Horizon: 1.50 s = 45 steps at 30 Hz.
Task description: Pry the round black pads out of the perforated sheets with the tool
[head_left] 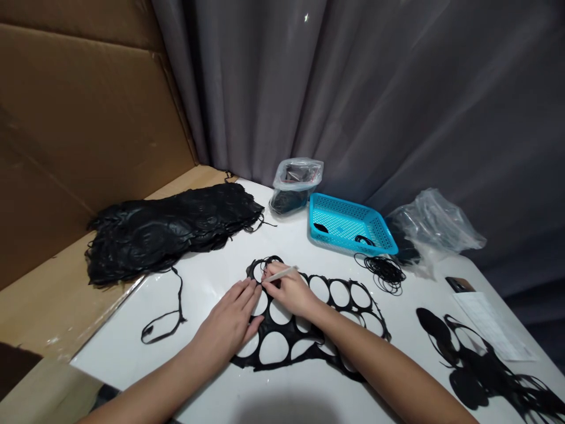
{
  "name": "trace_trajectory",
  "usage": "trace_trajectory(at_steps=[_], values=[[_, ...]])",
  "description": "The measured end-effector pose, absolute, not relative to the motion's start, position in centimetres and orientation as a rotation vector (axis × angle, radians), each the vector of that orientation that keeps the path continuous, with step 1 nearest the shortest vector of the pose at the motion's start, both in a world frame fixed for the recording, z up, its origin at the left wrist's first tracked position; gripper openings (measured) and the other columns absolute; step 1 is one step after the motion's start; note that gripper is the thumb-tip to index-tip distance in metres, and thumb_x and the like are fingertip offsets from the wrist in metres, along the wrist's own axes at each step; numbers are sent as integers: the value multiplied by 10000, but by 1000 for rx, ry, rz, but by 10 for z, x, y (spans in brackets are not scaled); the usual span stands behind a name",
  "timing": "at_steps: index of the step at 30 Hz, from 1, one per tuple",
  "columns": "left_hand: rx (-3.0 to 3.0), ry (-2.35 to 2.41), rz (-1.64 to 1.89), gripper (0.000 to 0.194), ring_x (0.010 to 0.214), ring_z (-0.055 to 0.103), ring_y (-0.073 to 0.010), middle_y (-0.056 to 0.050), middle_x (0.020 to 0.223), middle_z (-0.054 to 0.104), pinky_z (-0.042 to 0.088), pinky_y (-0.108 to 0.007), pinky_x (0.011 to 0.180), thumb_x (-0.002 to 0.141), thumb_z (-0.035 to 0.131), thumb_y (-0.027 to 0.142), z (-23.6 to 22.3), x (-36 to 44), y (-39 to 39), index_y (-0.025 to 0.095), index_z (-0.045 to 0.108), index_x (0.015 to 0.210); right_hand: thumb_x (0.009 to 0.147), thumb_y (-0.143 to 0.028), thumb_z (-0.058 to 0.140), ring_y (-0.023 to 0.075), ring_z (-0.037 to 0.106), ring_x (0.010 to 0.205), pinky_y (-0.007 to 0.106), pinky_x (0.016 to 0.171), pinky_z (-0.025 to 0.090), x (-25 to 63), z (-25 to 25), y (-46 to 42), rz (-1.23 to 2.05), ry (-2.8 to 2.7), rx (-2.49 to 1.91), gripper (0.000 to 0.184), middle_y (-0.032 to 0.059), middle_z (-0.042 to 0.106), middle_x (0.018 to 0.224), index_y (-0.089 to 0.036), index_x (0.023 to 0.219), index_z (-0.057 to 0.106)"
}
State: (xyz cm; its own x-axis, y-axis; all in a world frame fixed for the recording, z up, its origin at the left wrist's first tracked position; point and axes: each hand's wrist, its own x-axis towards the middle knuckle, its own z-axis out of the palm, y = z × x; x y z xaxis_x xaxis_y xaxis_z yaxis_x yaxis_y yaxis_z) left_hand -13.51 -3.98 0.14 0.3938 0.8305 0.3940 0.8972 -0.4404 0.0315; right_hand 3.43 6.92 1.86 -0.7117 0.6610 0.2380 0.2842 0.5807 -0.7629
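A black rubbery sheet (282, 313) with rows of large round holes lies flat on the white table. My left hand (233, 312) rests on its left side, fingers stretched out flat and holding nothing. Pinched in my right hand (286, 288) is a slim, whitish pen-like tool (282, 274); its exact kind cannot be made out. The tip is at the sheet's upper left hole, hidden by my fingers. Thin black rings (270, 259) show at the sheet's edge, just beyond my right fingertips.
A stack of black sheets (172, 229) lies at left beside a cardboard wall (83, 118). Behind stand a plastic bag (295, 182) and a blue basket (353, 221). Loose black rings (384, 274), a phone-like object (459, 285), paper (492, 324) and black scraps (489, 377) lie at right.
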Motion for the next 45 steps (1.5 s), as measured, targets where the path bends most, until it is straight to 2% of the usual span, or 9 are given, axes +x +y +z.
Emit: trace_trajectory(at_steps=[5,9,12,14,19,24,32,40,45], values=[[-2472,-1548,-485,416,1222,580,-332,-188,1274,652,439,-462,1064,1007,450,316,4,-135,-39,49,595,1291,805,-24,512,230,496,866,330,783,415,35,23,79,507,-2598,-598,194,69,598,909,-208,864,533],[-2497,-1580,-468,422,1222,575,-327,-180,1291,640,443,-459,1070,978,511,314,10,-134,-39,56,585,1303,855,-86,445,225,479,789,332,755,394,49,48,141,297,-2158,-1058,168,53,562,804,-223,764,483],[-2516,-1609,-505,421,1222,574,-326,-176,1294,635,448,-465,1070,966,542,324,12,-135,-38,73,583,1302,875,-156,427,219,475,745,334,730,368,64,66,184,224,-1935,-1210,170,42,537,757,-232,723,437],[-2523,-1618,-549,415,1228,572,-325,-170,1301,630,447,-476,1073,974,533,335,14,-137,-37,91,577,1307,865,-222,475,205,486,702,317,687,359,68,71,194,327,-1866,-1259,172,24,534,711,-235,700,430],[-2541,-1692,-634,393,1217,573,-300,-148,1321,603,448,-478,1076,1002,497,346,24,-144,-49,129,555,1325,781,-316,600,153,507,564,258,563,368,54,61,163,1024,-1916,-1203,188,-19,562,625,-223,672,479],[-2531,-1731,-573,328,1179,588,-302,-121,1233,647,461,-494,1048,1012,489,323,25,-141,-83,157,606,1269,812,-307,632,136,551,632,232,586,404,41,49,95,1417,-2082,-981,149,-28,618,707,-206,740,549],[-2457,-1629,-524,394,1267,544,-316,-149,1318,632,426,-487,1089,1005,510,320,14,-133,-103,113,582,1333,834,-133,633,177,559,823,282,722,416,44,34,26,1252,-2289,-845,193,-7,585,765,-208,686,536],[-2437,-1629,-516,391,1256,550,-319,-149,1314,638,422,-493,1090,986,534,301,13,-132,-104,100,597,1315,840,-92,614,189,570,856,290,737,432,42,32,19,1210,-2248,-771,225,7,633,796,-214,681,512],[-2416,-1625,-543,380,1264,550,-309,-136,1322,640,413,-484,1105,990,521,312,10,-132,-104,122,606,1307,876,-108,587,190,555,812,298,729,423,40,31,16,1095,-2277,-710,238,4,612,766,-219,696,479]])
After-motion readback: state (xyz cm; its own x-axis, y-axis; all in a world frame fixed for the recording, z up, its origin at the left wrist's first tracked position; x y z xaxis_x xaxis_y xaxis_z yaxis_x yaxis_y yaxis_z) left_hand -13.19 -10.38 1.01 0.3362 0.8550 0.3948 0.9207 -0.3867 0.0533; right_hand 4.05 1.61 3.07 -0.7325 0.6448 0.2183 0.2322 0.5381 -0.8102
